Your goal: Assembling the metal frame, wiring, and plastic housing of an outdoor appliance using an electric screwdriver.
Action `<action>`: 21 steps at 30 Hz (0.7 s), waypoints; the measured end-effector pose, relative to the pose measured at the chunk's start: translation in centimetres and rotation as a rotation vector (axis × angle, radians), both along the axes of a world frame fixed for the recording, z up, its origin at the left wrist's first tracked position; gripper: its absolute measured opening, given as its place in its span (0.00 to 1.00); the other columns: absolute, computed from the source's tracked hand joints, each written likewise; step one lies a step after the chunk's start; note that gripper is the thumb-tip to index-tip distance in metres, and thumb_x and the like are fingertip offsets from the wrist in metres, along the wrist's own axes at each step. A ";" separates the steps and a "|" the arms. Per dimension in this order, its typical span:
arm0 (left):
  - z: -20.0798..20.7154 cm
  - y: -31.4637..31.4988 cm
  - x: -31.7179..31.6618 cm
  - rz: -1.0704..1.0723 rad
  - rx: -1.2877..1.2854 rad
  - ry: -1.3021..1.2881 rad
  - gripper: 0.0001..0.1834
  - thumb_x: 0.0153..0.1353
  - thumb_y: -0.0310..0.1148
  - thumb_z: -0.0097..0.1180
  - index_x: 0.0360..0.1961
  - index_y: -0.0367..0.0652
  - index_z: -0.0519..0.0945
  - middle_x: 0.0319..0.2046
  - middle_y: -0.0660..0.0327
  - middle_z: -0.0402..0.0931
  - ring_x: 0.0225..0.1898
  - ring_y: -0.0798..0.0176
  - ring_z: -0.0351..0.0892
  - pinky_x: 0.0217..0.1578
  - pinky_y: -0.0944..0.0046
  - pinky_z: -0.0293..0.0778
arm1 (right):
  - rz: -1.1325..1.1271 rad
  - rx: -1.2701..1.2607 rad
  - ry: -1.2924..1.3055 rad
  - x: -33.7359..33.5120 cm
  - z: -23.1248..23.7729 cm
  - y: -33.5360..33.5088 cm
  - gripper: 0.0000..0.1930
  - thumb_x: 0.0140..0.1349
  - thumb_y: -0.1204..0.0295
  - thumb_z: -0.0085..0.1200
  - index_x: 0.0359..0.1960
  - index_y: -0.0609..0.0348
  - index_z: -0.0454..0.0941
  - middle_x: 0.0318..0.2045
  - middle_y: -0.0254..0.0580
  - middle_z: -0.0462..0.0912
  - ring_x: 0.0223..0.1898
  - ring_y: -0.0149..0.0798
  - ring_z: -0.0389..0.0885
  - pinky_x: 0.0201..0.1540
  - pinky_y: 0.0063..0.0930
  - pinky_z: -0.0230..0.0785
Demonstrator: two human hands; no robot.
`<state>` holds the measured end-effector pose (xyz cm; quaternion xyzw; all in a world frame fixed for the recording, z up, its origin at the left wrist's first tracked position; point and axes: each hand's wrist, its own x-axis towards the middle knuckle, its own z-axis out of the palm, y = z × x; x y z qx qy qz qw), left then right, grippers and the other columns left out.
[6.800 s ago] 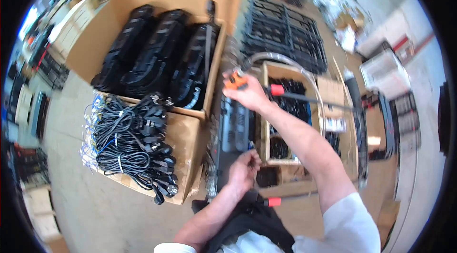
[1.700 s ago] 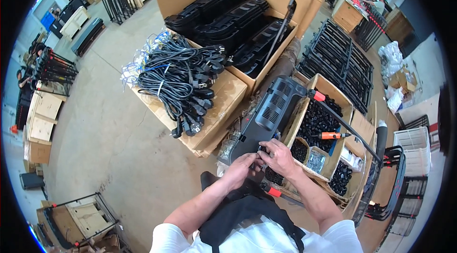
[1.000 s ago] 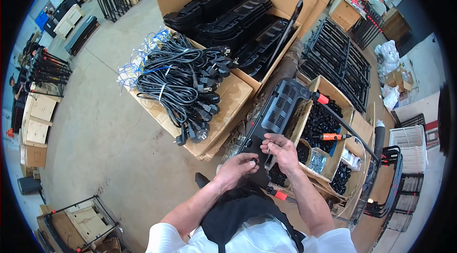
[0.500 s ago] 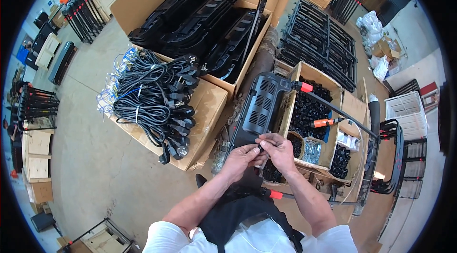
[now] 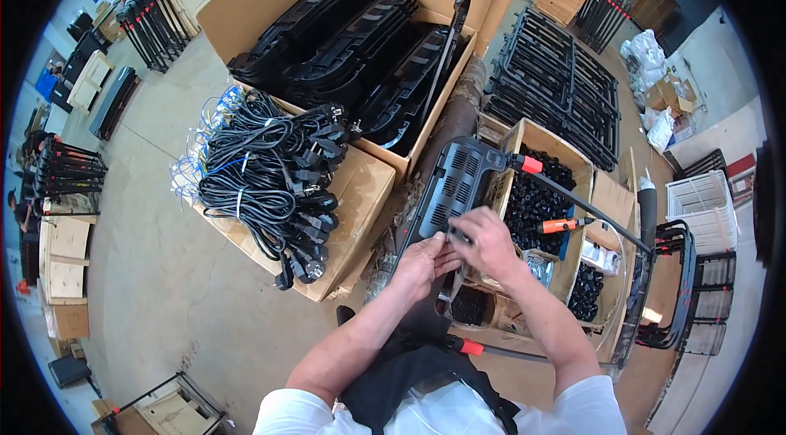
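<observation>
A black plastic housing (image 5: 446,196) with rows of vent slots lies in front of me, joined to a dark tubular frame (image 5: 585,199) with red end pieces. My left hand (image 5: 419,263) is at its near end, thumb and fingers pressed together. Whatever those fingers pinch is too small or hidden to name. Just right of it, my right hand (image 5: 489,248) hovers over the housing's lower edge, fingers curled but smeared by motion. Something dark shows under its fingertips, and I cannot tell whether it is held.
A parts box (image 5: 586,165) on the right holds small black parts, screws and an orange power screwdriver (image 5: 559,225). Bundled black power cords (image 5: 266,161) lie on a carton to the left. Behind them stands a large carton (image 5: 237,26) of long black plastic covers. Black frames (image 5: 565,79) are stacked farther right.
My right hand has come away from the left fingertips and moved up and slightly right over the housing. My left hand has stayed near the same place. The whole view has shifted slightly.
</observation>
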<state>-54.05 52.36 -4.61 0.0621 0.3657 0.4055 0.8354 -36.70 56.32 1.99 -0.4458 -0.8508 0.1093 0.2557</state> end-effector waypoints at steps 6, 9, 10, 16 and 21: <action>1.9 -1.6 -0.6 -0.137 0.042 0.082 0.26 0.82 0.47 0.44 0.66 0.35 0.74 0.58 0.50 0.83 0.54 0.56 0.86 0.57 0.56 0.81 | -0.102 0.103 0.064 -0.1 -3.1 9.5 0.14 0.56 0.69 0.67 0.44 0.59 0.88 0.40 0.45 0.84 0.48 0.51 0.80 0.55 0.42 0.74; 1.4 -3.3 -0.9 -0.172 0.011 0.092 0.27 0.82 0.47 0.43 0.68 0.35 0.72 0.58 0.52 0.83 0.55 0.56 0.85 0.58 0.56 0.80 | -0.036 0.094 -0.020 -0.7 -4.3 11.6 0.14 0.55 0.71 0.68 0.44 0.60 0.87 0.40 0.45 0.83 0.48 0.51 0.79 0.55 0.42 0.74; 1.2 -3.8 -1.1 -0.170 -0.001 0.093 0.27 0.83 0.47 0.43 0.68 0.35 0.72 0.59 0.52 0.82 0.55 0.56 0.85 0.58 0.56 0.80 | -0.036 0.083 -0.025 -0.9 -4.7 11.9 0.14 0.55 0.70 0.67 0.43 0.61 0.87 0.40 0.45 0.83 0.48 0.51 0.79 0.56 0.41 0.74; 1.0 -5.3 -1.3 -0.141 -0.024 0.105 0.26 0.83 0.46 0.42 0.67 0.36 0.73 0.57 0.53 0.83 0.53 0.58 0.85 0.56 0.57 0.81 | -0.023 0.043 -0.093 -1.7 -4.7 12.1 0.15 0.56 0.70 0.67 0.44 0.61 0.88 0.41 0.45 0.83 0.50 0.50 0.79 0.58 0.42 0.74; 1.0 -4.9 0.2 -0.160 -0.003 0.096 0.25 0.83 0.46 0.43 0.66 0.37 0.74 0.53 0.55 0.84 0.50 0.61 0.86 0.53 0.60 0.83 | -0.068 -0.019 -0.146 -1.6 -4.7 11.7 0.15 0.57 0.69 0.67 0.45 0.59 0.89 0.45 0.44 0.84 0.54 0.49 0.78 0.59 0.42 0.73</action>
